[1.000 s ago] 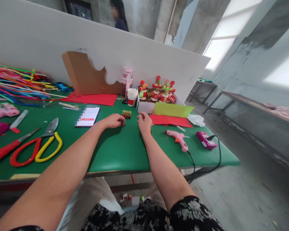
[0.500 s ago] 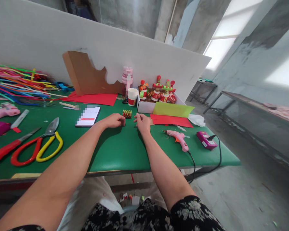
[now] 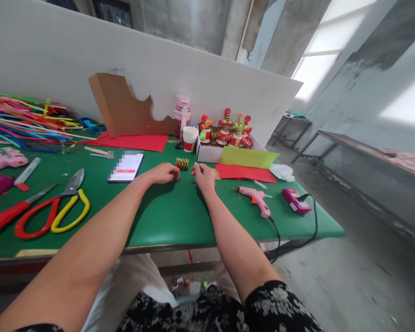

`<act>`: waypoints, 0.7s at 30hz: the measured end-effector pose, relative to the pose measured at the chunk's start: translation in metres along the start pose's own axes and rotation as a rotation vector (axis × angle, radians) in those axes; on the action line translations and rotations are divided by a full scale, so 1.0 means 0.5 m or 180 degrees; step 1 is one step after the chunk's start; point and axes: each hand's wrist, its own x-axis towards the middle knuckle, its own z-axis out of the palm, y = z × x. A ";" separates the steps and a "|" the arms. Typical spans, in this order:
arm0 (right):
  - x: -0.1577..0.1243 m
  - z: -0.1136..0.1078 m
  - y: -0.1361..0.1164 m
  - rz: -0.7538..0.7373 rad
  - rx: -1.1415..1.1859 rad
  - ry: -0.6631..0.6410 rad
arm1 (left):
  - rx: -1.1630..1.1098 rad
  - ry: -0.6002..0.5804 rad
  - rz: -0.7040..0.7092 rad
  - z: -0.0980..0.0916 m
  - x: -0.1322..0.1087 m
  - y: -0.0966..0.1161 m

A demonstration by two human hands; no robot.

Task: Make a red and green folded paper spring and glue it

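A small folded spring of red, yellow and dark paper (image 3: 182, 163) lies on the green table (image 3: 173, 221) between my hands. My left hand (image 3: 166, 173) rests on the table just left of it, fingers curled inward, with nothing visible in them. To the right of the spring is my right hand (image 3: 204, 176), its fingers loosely bent and apart, holding nothing. Neither hand appears to touch the spring. Behind it stand stacked paper cups (image 3: 190, 139) and a white box (image 3: 209, 154) with several cup figures (image 3: 224, 133).
A phone (image 3: 127, 167), scissors (image 3: 71, 203) and a red-handled knife (image 3: 10, 216) lie at left, pipe cleaners (image 3: 24, 122) beyond. At right are red sheets (image 3: 245, 173), a pink glue gun (image 3: 257, 198) and a purple box with a cable (image 3: 295, 201).
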 end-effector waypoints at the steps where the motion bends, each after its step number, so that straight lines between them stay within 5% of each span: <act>1: -0.001 0.000 -0.001 -0.0001 0.0001 0.0001 | -0.0017 0.0002 -0.0005 0.000 0.000 0.000; 16: -0.042 -0.003 -0.004 0.0041 0.0081 -0.0123 | -0.0133 0.0166 -0.0113 0.012 -0.008 0.012; 21: -0.067 -0.003 -0.030 -0.0275 0.0308 -0.0270 | -0.0064 0.0288 -0.0223 0.011 -0.011 0.022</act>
